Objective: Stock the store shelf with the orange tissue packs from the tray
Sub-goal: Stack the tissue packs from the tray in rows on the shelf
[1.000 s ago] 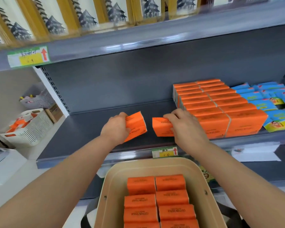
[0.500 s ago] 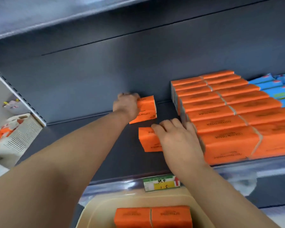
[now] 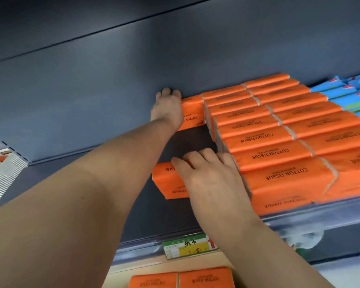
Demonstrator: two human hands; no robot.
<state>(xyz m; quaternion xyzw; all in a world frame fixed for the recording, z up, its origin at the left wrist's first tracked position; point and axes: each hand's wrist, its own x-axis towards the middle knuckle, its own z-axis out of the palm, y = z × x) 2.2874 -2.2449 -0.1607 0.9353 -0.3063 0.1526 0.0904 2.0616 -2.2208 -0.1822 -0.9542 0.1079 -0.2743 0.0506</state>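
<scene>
Partway: two rows of stocked packs on shelf, left grip curled round back pack at rear wall, right grip clasping front pack, tray packs left in tray.

Shop: stocked shelf, price label.

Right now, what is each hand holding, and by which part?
The left hand grips the far orange pack by its left end. The right hand lies over the near orange pack's right end; whether its fingers grip cannot be told.
</scene>
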